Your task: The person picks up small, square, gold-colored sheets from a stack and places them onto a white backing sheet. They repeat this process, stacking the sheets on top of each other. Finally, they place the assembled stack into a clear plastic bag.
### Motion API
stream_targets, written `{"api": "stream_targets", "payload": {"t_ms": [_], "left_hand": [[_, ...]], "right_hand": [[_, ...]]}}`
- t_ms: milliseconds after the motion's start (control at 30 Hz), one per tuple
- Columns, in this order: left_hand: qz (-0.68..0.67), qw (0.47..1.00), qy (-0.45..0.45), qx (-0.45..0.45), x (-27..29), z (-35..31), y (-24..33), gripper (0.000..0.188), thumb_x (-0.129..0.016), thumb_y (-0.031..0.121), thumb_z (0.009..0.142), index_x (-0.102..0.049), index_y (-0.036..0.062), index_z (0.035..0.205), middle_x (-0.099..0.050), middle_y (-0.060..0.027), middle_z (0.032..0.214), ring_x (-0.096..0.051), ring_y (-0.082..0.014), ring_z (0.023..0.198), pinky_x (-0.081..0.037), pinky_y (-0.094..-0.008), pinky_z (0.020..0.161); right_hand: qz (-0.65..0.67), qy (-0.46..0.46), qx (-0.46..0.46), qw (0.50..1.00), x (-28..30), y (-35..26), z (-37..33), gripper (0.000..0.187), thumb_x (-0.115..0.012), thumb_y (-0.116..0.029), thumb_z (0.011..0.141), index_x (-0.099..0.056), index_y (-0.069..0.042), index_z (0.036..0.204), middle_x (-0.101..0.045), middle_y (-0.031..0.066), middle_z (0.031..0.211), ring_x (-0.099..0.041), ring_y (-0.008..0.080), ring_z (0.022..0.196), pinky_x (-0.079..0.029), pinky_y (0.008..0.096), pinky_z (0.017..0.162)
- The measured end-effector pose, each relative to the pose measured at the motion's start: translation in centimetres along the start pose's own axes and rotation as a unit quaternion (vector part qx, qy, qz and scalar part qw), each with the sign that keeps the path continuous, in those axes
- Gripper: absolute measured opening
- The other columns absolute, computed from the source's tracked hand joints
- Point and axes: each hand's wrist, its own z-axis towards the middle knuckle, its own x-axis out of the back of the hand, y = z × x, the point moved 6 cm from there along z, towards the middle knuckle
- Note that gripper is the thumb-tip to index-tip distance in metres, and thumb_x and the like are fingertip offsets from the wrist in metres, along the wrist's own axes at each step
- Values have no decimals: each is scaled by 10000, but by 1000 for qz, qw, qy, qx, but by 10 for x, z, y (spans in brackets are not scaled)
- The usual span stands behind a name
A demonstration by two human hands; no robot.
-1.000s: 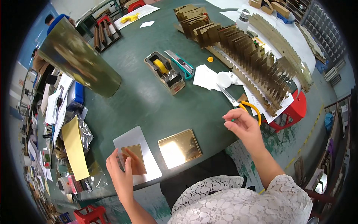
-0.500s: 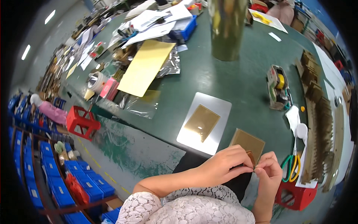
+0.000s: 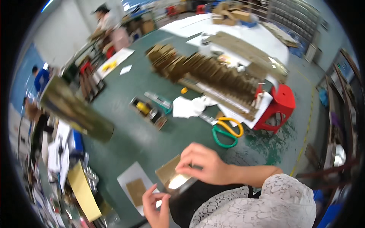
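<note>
My right hand (image 3: 203,163) is above a brown, glossy square sheet (image 3: 167,171) at the near table edge. Its fingertips are drawn together in a pinch; anything between them is too small to make out. On the left, my left hand (image 3: 154,207) has thumb and fingers apart, beside the sheet's near corner, with nothing visible in it. Next to both lies a silver-grey plate (image 3: 129,173) carrying a smaller brown rectangle (image 3: 135,190); my left fingers overlap its near side. Glare hides part of the square sheet.
Scissors (image 3: 224,135) with green and yellow handles lie at the table's right edge, near a tape dispenser (image 3: 148,113). Beyond stands a long row of brown pieces (image 3: 205,72). A tall greenish cylinder (image 3: 78,108) is at left; a red stool (image 3: 279,108) at right.
My view has swung to the right. The hands, together before with a small brown piece between their fingers, have come apart; the right has lifted over the square sheet, and the left has opened.
</note>
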Motion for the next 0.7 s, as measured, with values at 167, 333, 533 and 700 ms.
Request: {"api": "stream_targets", "payload": {"t_ms": [167,333,533,700], "left_hand": [[48,999,9,9,22,13,12,422,-680,35,974,-556,23,1377,-680,-55,944,-645,-132,838,-531,-272,777],[-31,998,55,-3,53,18,3,332,-641,25,991,-571,-14,1313,-709,-105,1001,-666,-160,892,-543,-278,799],[17,998,63,17,55,29,-5,324,-646,35,990,-600,-12,1307,-710,-98,1012,-666,-151,903,-542,-275,818],[85,994,61,20,69,34,-27,352,-657,45,987,-598,9,1333,-720,-102,1034,-679,-155,926,-548,-270,833]], "right_hand": [[-2,256,-126,959,182,45,1,135,-741,-143,952,-709,-29,1017,-660,16,994,-626,101,924,-510,255,845],[-152,424,-167,877,406,132,-45,323,-770,-265,911,-758,0,1096,-751,54,1041,-666,123,952,-508,287,878],[-231,525,-293,765,580,227,-127,329,-786,-236,881,-770,23,1083,-764,84,1024,-682,158,905,-513,307,839],[-324,501,-356,719,619,265,-143,337,-794,-290,797,-800,-13,988,-780,126,925,-720,209,855,-535,360,785]]}}
